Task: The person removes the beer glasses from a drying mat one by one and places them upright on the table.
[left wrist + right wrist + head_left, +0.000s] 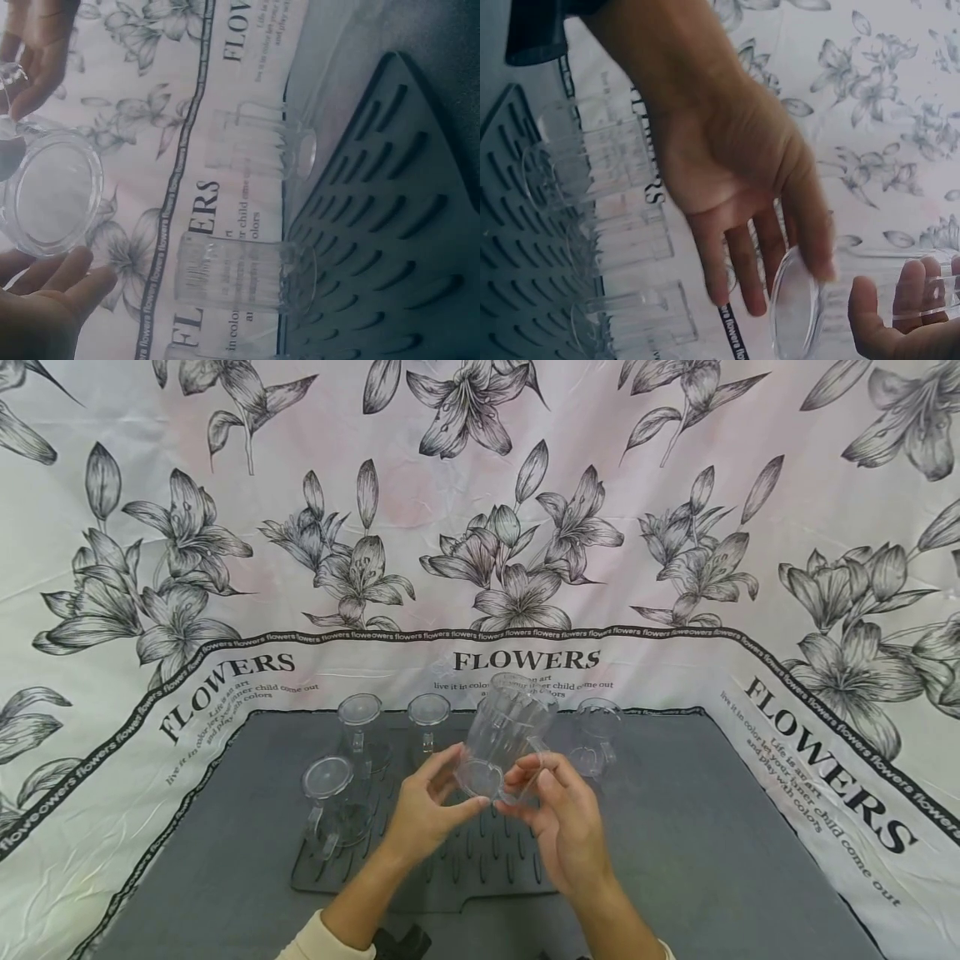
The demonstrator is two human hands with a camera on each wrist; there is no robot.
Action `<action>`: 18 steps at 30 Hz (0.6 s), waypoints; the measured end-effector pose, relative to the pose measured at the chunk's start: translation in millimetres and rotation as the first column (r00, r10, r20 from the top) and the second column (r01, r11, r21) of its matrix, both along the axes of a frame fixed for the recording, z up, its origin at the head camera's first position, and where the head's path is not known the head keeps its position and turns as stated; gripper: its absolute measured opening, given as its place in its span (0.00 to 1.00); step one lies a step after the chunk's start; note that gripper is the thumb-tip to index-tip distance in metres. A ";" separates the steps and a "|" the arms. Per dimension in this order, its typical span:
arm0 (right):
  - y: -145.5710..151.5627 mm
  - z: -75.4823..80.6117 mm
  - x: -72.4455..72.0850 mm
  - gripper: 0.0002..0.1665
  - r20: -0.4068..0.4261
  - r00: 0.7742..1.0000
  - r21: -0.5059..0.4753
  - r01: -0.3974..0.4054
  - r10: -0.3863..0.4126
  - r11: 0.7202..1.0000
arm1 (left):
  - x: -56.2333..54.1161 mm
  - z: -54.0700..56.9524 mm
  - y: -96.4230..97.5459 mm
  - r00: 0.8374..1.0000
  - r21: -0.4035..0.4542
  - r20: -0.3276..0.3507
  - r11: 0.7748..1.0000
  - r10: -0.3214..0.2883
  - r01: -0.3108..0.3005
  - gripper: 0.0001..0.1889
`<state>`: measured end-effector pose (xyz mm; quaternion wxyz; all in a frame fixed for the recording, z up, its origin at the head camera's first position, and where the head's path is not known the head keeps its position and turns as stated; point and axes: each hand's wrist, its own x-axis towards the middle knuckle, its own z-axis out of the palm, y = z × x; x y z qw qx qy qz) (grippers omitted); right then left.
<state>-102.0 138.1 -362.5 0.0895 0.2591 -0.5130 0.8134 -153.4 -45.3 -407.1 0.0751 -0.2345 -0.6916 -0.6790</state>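
A clear ribbed mug [501, 735] is held tilted above the mat, its round base [60, 193] turned toward me. My left hand [429, 810] holds the mug near that base, thumb at the rim and fingers along the far side. On the right, the mug's handle is pinched between the thumb and fingers of my right hand [564, 827]. The right wrist view shows the left hand [735, 165] large, its thumb at the base rim, and the right hand [907, 330] at the lower edge.
Several clear mugs stand around, including one at front left [327, 777], one at back left [360, 710] and one at back right [597, 720]. A dark ridged mat [345, 881] lies on the grey table [720, 852]. A flower-printed cloth [420, 602] encloses the table.
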 end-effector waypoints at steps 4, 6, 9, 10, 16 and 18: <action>-2.7 3.7 1.6 0.12 -0.002 1.000 0.010 0.015 -0.015 1.000 | -1.1 -4.1 2.8 0.999 -0.031 -0.032 0.999 0.013 -0.014 0.39; -3.5 5.2 1.9 0.12 0.005 1.000 0.027 0.027 -0.027 0.999 | -1.3 -5.2 4.0 0.999 -0.053 -0.028 0.998 0.030 -0.032 0.39; -4.3 6.7 2.1 0.12 0.020 0.998 0.064 0.057 -0.059 0.996 | -0.9 -5.5 5.9 0.998 -0.078 -0.010 0.995 0.061 -0.062 0.39; -4.5 6.9 1.9 0.12 0.027 0.997 0.077 0.070 -0.072 0.995 | -0.3 -4.9 6.7 0.997 -0.086 -0.006 0.994 0.071 -0.071 0.39; -5.2 6.1 -0.4 0.15 0.082 0.986 0.131 0.134 -0.145 0.982 | 13.8 14.9 10.3 0.997 -0.116 0.008 0.990 0.077 -0.075 0.38; -4.7 5.3 -0.7 0.17 0.096 0.982 0.142 0.148 -0.162 0.979 | 16.0 19.0 10.5 0.998 -0.133 0.016 0.989 0.066 -0.063 0.38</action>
